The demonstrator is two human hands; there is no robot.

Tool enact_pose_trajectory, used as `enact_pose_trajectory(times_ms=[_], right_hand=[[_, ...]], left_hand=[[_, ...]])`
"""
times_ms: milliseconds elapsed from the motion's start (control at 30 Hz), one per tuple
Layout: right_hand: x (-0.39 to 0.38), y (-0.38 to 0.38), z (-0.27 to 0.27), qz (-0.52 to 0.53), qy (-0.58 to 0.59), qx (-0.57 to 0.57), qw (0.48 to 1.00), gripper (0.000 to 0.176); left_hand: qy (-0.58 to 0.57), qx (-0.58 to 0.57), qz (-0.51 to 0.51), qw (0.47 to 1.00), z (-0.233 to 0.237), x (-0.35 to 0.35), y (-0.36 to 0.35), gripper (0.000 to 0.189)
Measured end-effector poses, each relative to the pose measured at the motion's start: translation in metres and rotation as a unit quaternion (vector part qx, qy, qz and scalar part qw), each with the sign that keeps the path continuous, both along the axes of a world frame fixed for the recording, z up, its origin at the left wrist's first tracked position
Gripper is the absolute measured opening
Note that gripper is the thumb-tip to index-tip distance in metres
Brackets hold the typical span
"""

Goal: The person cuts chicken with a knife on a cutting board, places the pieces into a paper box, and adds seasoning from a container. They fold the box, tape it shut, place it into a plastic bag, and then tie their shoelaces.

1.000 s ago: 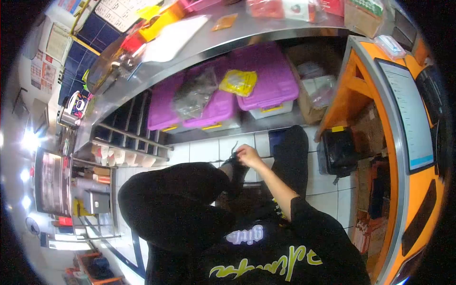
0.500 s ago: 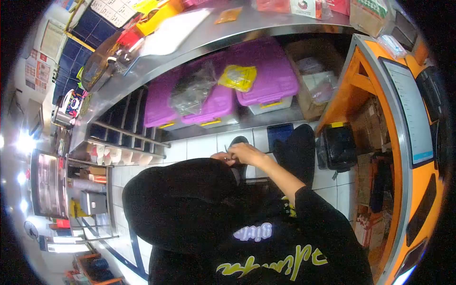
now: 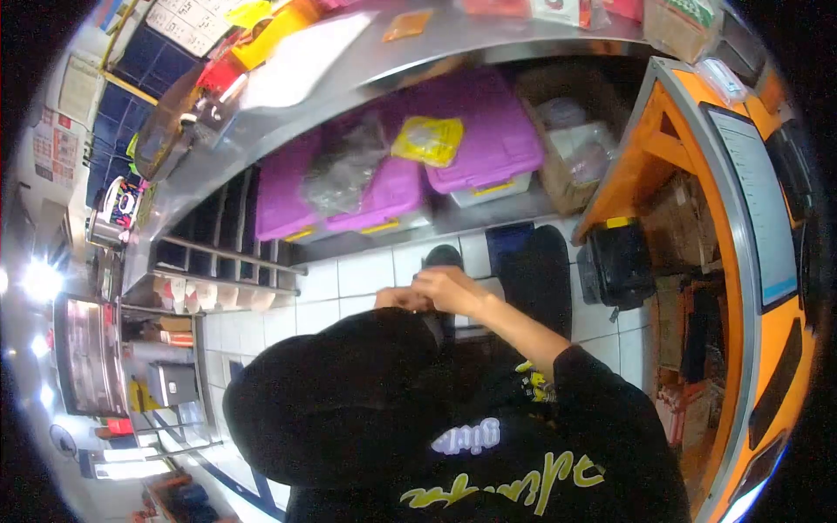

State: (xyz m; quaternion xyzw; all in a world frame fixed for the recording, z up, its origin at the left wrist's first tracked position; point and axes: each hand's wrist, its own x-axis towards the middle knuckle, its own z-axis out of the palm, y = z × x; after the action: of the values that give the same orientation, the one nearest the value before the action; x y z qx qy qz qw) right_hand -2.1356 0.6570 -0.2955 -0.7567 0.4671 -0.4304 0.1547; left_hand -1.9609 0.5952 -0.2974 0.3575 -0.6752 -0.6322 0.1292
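Both of my hands meet in front of me, just above the tiled floor and close to a dark rounded shape that looks like a shoe tip (image 3: pixel 444 255). My right hand (image 3: pixel 446 289) is closed, its fingers bent against the left one. Beside it on the left, my left hand (image 3: pixel 400 299) has its fingers drawn together; a black sleeve (image 3: pixel 349 349) hides its wrist. Whatever lies between the fingers is too small and covered to make out.
Purple-lidded storage boxes (image 3: pixel 493 131) stand under a steel counter (image 3: pixel 340 83), with a yellow packet (image 3: pixel 428 141) and a grey plastic bag (image 3: pixel 344 174) on top. An orange-framed desk (image 3: pixel 724 227) with a screen (image 3: pixel 754 200) is on the right, near a black bin (image 3: pixel 617 270).
My left hand has shifted slightly left and shows more clearly beyond the sleeve. My right hand stays against it, turned a little. The whole view has moved slightly.
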Motion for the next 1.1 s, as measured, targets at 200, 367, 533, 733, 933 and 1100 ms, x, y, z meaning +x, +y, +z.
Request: enact_pose_trajectory(times_ms=[200, 367, 533, 733, 933, 1100], right_hand=[[0.005, -0.008, -0.007, -0.133, -0.31, 0.141, 0.931, 0.009], [0.032, 0.011, -0.043, -0.261, -0.379, 0.282, 0.842, 0.024], [0.038, 0.007, -0.05, -0.209, -0.448, 0.297, 0.817, 0.018], [0.016, 0.008, -0.023, -0.132, -0.697, 0.336, 0.619, 0.013], [-0.009, 0.01, -0.043, -0.056, -0.846, 0.316, 0.425, 0.013], [-0.032, 0.026, -0.06, -0.08, -0.864, 0.282, 0.41, 0.011]], left_hand=[[-0.091, 0.092, 0.018, 0.991, -0.007, -0.002, -0.018, 0.022], [-0.07, 0.081, -0.003, 0.994, -0.028, 0.003, -0.023, 0.023], [-0.069, 0.036, -0.046, 0.996, -0.022, 0.001, -0.016, 0.026], [-0.14, -0.023, 0.082, 0.986, 0.001, -0.013, -0.003, 0.025], [0.064, 0.191, 0.337, 0.92, 0.009, 0.002, -0.013, 0.025], [0.041, 0.216, 0.256, 0.941, -0.042, 0.03, -0.029, 0.022]])
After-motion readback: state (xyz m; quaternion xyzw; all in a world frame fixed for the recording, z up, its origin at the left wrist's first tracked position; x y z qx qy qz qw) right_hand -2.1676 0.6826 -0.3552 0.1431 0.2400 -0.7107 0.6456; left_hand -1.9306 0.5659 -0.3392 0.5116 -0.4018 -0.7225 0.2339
